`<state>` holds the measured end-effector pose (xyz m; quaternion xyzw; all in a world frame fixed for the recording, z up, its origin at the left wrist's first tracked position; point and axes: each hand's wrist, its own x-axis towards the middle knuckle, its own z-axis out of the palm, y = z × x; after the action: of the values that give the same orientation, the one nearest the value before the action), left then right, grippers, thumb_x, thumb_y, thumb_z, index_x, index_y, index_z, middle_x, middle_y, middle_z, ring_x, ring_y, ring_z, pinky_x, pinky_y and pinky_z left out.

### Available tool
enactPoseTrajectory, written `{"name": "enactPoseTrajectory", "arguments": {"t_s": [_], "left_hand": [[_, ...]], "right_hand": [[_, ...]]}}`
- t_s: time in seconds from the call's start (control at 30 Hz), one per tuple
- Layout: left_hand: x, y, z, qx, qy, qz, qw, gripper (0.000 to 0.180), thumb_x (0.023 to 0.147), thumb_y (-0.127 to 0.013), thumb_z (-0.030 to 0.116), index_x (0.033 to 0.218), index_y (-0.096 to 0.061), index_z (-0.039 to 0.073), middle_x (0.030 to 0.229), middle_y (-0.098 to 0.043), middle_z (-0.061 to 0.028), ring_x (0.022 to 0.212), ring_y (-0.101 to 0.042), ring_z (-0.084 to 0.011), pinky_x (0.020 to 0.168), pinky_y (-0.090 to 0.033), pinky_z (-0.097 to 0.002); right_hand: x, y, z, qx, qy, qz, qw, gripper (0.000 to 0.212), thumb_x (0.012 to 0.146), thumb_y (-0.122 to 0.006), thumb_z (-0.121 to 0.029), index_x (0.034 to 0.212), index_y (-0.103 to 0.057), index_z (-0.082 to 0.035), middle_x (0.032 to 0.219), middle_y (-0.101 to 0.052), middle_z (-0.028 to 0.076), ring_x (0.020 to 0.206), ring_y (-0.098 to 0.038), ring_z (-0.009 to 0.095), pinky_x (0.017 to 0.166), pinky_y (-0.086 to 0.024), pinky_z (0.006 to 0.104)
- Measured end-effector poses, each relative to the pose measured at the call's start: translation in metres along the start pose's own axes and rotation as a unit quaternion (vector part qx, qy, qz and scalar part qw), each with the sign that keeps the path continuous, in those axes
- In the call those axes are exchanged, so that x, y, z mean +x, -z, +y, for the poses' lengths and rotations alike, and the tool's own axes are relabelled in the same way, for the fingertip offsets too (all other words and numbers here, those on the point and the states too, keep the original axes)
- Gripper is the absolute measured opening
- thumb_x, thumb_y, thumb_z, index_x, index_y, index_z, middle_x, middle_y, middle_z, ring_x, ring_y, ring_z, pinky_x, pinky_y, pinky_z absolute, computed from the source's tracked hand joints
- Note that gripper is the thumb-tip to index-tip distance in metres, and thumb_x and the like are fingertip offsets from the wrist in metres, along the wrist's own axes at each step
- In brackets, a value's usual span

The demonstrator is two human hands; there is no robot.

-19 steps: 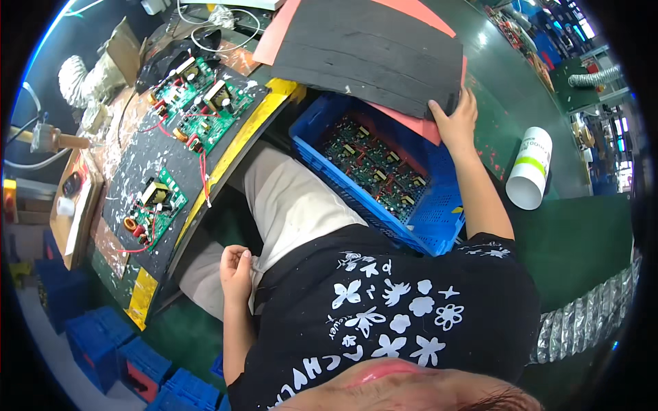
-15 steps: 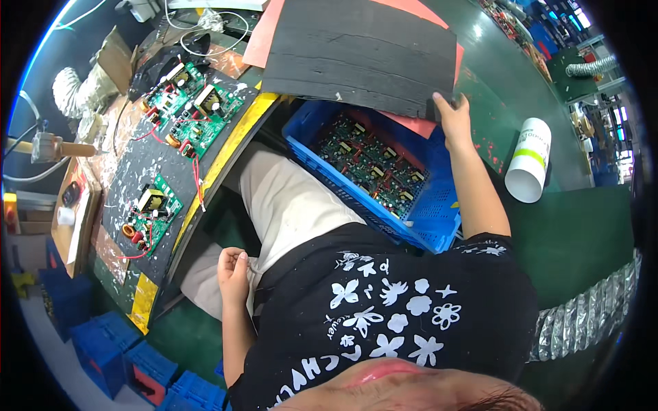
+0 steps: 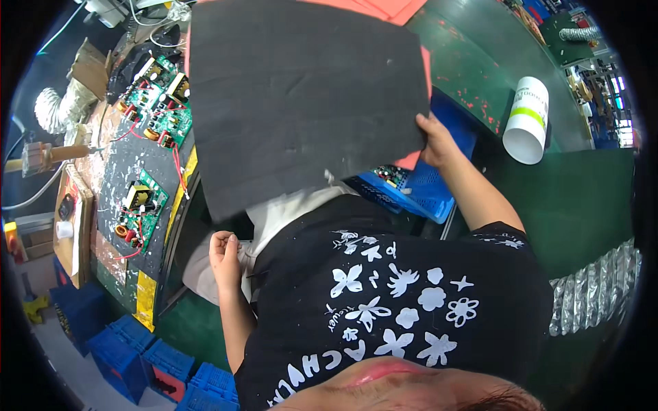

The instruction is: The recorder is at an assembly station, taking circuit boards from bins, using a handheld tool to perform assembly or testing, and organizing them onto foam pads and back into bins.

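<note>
My right hand [image 3: 437,142] grips the right edge of a large black foam sheet [image 3: 301,103]. A pink sheet [image 3: 410,160] shows beneath its right edge. Below the foam sheet is a blue crate [image 3: 458,122], mostly hidden; a few circuit boards [image 3: 389,175] in it show past the sheet's near edge. My left hand [image 3: 225,255] rests by my lap near the bench edge, its fingers curled with nothing visible in them. On the bench at the left lie green circuit boards with red wires, a near one [image 3: 140,205] and farther ones [image 3: 168,113].
Yellow tape [image 3: 145,301] edges the dark workbench [image 3: 113,185]. A white cylinder with a green band [image 3: 528,120] stands on the green surface at right. More pink sheets [image 3: 384,8] lie at the back. Blue crates [image 3: 116,356] stand lower left; a silver duct [image 3: 596,291] is lower right.
The black foam sheet has moved toward me and to the left with my right hand, and now covers most of the crate. My left hand stays by my lap.
</note>
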<state>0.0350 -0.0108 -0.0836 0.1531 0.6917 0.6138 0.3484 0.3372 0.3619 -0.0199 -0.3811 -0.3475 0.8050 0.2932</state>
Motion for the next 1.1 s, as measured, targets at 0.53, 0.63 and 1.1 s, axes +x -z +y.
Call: {"name": "enactPoseTrajectory", "arguments": {"t_s": [0.53, 0.63, 1.1], "left_hand": [[-0.003, -0.004, 0.008, 0.058, -0.003, 0.017, 0.998, 0.004, 0.091, -0.054, 0.009, 0.092, -0.053, 0.005, 0.075, -0.05, 0.0013, 0.069, -0.045, -0.0067, 0.065, -0.038, -0.0211], [-0.002, -0.005, 0.008, 0.074, -0.006, 0.019, 0.997, 0.004, 0.092, -0.053, 0.008, 0.092, -0.053, 0.004, 0.076, -0.05, 0.001, 0.069, -0.045, -0.0069, 0.065, -0.038, -0.0211], [0.007, -0.001, 0.008, 0.098, 0.019, 0.021, 0.995, 0.003, 0.092, -0.053, 0.007, 0.092, -0.053, 0.004, 0.075, -0.051, 0.0003, 0.068, -0.046, -0.0071, 0.064, -0.038, -0.0215]], "right_hand": [[-0.019, 0.122, 0.089, -0.001, -0.104, 0.142, 0.984, 0.041, 0.089, -0.06, -0.019, 0.127, -0.047, -0.01, 0.126, -0.054, 0.008, 0.117, -0.051, 0.024, 0.099, -0.04, 0.0431], [-0.002, 0.141, 0.107, 0.009, -0.105, 0.16, 0.982, 0.038, 0.09, -0.06, -0.019, 0.124, -0.049, -0.008, 0.122, -0.056, 0.008, 0.113, -0.054, 0.024, 0.098, -0.042, 0.0414], [0.04, 0.185, 0.152, -0.05, -0.173, 0.259, 0.949, 0.036, 0.089, -0.061, -0.022, 0.12, -0.048, -0.008, 0.118, -0.057, 0.011, 0.105, -0.058, 0.025, 0.087, -0.05, 0.0469]]}}
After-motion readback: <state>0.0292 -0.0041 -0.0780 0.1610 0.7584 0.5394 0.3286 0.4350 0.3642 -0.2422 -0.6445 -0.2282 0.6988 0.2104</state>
